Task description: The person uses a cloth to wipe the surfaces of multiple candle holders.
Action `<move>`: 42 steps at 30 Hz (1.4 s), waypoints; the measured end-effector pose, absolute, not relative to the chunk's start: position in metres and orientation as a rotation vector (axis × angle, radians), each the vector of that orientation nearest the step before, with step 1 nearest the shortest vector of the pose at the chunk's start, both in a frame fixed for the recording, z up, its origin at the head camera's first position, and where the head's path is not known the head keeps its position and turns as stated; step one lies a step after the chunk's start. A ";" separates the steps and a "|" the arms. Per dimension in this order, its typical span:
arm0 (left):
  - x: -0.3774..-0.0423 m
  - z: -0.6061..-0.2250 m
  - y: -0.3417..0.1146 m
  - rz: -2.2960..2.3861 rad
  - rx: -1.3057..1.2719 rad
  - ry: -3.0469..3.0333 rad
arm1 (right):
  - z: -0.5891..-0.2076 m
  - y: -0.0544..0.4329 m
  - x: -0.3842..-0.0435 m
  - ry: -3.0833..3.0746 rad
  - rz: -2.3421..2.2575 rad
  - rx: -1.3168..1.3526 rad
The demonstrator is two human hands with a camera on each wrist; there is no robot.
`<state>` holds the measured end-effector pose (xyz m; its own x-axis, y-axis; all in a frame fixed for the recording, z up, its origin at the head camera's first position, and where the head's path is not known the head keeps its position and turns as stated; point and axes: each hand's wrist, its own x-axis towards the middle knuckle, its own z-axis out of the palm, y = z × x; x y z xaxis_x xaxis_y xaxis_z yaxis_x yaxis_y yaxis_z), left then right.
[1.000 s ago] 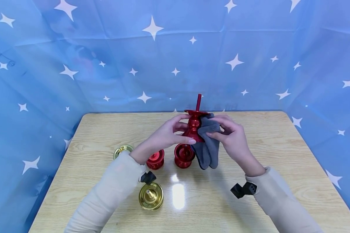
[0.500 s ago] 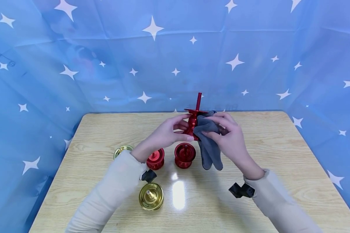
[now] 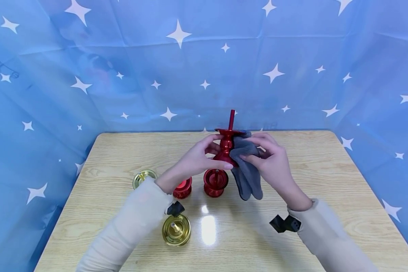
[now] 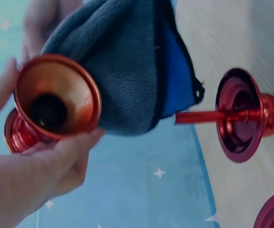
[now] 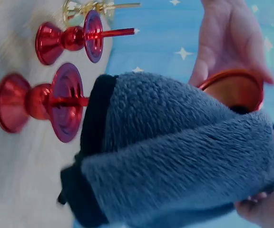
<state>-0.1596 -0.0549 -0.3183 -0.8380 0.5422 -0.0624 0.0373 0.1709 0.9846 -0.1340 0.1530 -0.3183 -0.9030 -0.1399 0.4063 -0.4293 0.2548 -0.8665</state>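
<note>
My left hand (image 3: pixel 205 155) grips a red metal candle holder (image 3: pixel 226 144), upright above the table with its thin rod pointing up. The thumb lies along the base; in the left wrist view its hollow underside (image 4: pixel 82 102) faces the camera. Against the holder's right side, my right hand (image 3: pixel 274 160) pinches a folded grey plush cloth (image 3: pixel 247 181) between thumb and fingers. That cloth shows a blue layer (image 4: pixel 177 71) and dark edging in the left wrist view. Seen from the right wrist, the cloth covers much of the holder and part of my right hand (image 5: pixel 270 206).
Below the held holder, a red candle holder (image 3: pixel 215 183) stands on the wooden table (image 3: pixel 326 181). To its left is another red one (image 3: pixel 183 189), partly behind my left wrist. Gold candle holders stand nearer me (image 3: pixel 176 231) and farther left (image 3: pixel 143 176). A blue starred backdrop (image 3: pixel 204 68) surrounds the table.
The cloth dips across the holder's body, then pulls back right, showing more of the red stem and base. The holder rises slightly and comes down again in my left hand.
</note>
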 end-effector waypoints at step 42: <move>-0.169 -0.287 -0.080 1.902 0.360 1.811 | -0.324 0.156 -0.136 -2.174 1.726 0.709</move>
<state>-0.1690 -0.0805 -0.2867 -0.8473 0.5127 -0.1388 -0.1639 -0.0038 0.9865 -0.1358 0.1559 -0.3235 -0.8419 -0.2037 0.4997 -0.5329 0.1678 -0.8294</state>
